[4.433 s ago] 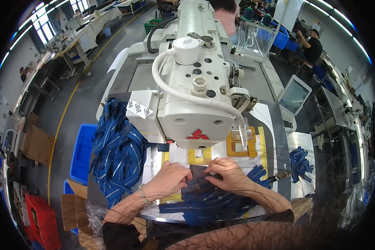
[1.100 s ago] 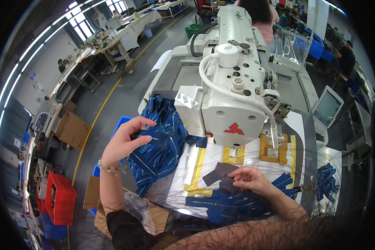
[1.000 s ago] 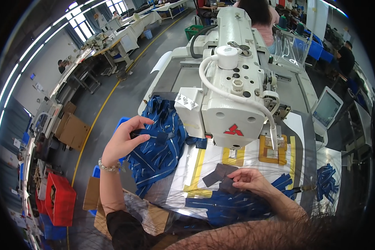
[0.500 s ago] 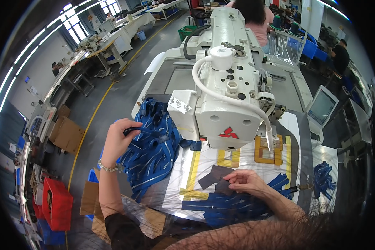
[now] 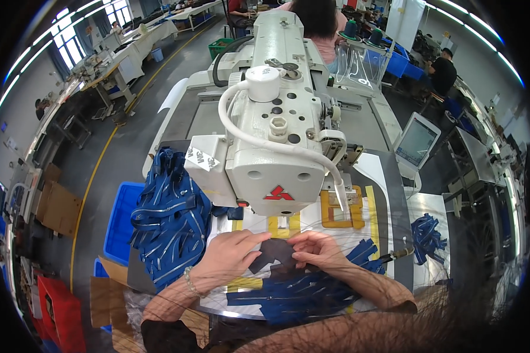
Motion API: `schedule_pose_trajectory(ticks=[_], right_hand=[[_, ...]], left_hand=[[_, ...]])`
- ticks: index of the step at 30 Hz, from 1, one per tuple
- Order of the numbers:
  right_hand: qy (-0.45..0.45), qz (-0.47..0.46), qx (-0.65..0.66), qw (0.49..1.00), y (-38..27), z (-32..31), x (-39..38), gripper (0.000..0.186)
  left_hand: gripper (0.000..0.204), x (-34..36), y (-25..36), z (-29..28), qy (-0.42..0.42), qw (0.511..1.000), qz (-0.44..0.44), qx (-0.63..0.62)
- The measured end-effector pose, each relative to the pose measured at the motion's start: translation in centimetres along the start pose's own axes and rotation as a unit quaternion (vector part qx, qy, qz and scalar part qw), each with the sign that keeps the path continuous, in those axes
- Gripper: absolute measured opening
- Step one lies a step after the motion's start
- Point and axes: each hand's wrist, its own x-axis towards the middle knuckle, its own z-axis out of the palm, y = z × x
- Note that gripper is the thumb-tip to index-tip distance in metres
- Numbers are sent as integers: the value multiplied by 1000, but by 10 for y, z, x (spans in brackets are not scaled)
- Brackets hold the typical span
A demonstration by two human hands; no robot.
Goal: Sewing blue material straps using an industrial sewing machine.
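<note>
A dark grey-brown fabric piece [image 5: 275,252] is in front of me below the sewing machine head, pinched at its right side by the thumb and fingers of my right hand [image 5: 321,252]. At its left edge is my left hand [image 5: 232,250], fingers stretched out and thumb apart; nothing shows between them, though the palm side is hidden. Blue zippers [image 5: 294,297] with pale teeth lie in a layer just nearer than both hands. A large heap of blue zippers [image 5: 171,229] rises to the left of my left hand.
The white sewing machine head [image 5: 277,159] overhangs the work surface. Yellow frames [image 5: 357,222] lie at its right. A tilted screen [image 5: 417,141] and a small zipper bunch [image 5: 428,238] are further right. At left are a blue bin [image 5: 122,215] and red container [image 5: 62,312].
My left hand has come from the zipper heap to the dark fabric piece; the zipper it pinched no longer shows. My right hand stays at the fabric. The whole view has shifted.
</note>
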Motion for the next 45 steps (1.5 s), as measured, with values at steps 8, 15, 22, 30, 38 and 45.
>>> schedule_pose_trajectory(ticks=[8,15,22,30,38,45], right_hand=[[-88,-36,-10,995,4,-3,3,28],[-86,-128,-95,984,5,3,2,27],[-79,22,17,996,6,-1,6,18],[-28,22,-8,999,4,1,1,12],[23,-4,-76,997,1,7,-2,18],[8,-92,-141,986,3,9,-1,29]], left_hand=[[29,23,-21,21,-196,896,12,-398],[20,7,-10,38,-244,791,7,-560],[14,0,-6,32,-158,905,7,-396],[15,-2,-8,42,-49,981,56,-177],[15,0,0,57,37,938,-119,-325],[13,4,-1,59,85,946,-119,-290]])
